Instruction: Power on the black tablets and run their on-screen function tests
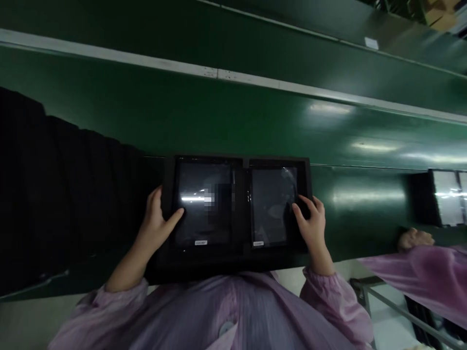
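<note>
A black tray (241, 218) with two side-by-side recesses lies close in front of me, near the bench's front edge. A dark, glossy flat screen panel (204, 226) fills the left recess, and a second panel (270, 194) sits in the right one, under what looks like clear film. Each has a small white label low on it. My left hand (156, 223) grips the tray's left side, thumb over the rim near the left panel. On the opposite side my right hand (313, 218) holds the right rim, thumb and fingers reaching over it.
Several black stacks (65, 194) stand in a row at my left, close to the tray. The green bench (255, 121) carries a pale strip (146, 58) along its length. At right are another tray with bright panels (447, 194) and a co-worker's hand (416, 239) and sleeve.
</note>
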`<state>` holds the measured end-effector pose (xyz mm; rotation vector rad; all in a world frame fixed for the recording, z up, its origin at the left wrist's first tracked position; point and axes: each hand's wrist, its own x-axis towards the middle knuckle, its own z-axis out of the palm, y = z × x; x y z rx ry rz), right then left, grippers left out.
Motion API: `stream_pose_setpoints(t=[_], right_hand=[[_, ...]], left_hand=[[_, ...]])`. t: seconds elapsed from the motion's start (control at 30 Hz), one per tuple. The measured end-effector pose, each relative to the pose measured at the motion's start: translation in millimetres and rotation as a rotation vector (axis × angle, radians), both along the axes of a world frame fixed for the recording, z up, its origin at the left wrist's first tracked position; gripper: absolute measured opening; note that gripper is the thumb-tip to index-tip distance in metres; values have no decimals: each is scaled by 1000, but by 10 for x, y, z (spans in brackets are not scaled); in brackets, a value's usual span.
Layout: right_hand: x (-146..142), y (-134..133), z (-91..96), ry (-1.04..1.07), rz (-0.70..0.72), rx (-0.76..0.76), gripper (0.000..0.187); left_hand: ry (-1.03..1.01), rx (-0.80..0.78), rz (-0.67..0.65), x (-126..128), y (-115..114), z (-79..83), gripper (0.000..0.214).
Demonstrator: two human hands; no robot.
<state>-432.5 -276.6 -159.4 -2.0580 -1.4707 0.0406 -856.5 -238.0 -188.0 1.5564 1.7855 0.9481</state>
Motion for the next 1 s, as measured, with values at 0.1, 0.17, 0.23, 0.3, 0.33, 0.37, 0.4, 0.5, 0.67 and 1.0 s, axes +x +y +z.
stream_pose_setpoints(t=[0.1, 0.17, 0.23, 0.3, 0.33, 0.37, 0.4, 0.5, 0.67, 1.0], right_hand=[[-50, 288, -4, -20, -16, -27, 59], [-83, 457, -10, -29, -26, -36, 57], [-104, 567, -14, -33, -35, -31, 55], [-111, 611, -20, -32, -39, -13, 55], [-111, 615, -24, -30, -40, -2, 54], [-110, 609, -29, -28, -42, 8, 52], [-109, 599, -35, -24, -45, 19, 50], [-116, 570, -52, 9, -53, 54, 45], [-110, 550, -48, 12, -22, 29, 48], [-100, 543, -73, 15, 39, -7, 55]], left_hand=[[181, 51, 16, 199, 109, 217, 87], [300, 138, -32, 456, 248, 349, 88], [382, 166, -142, 761, 434, 435, 83], [431, 164, -227, 1043, 636, 470, 81], [447, 159, -258, 1158, 732, 474, 81], [459, 152, -277, 1250, 818, 472, 81], [468, 144, -290, 1319, 891, 469, 80], [484, 129, -290, 1414, 1023, 465, 74], [554, 130, -253, 1463, 1052, 503, 67], [605, 161, -271, 1371, 1074, 471, 62]])
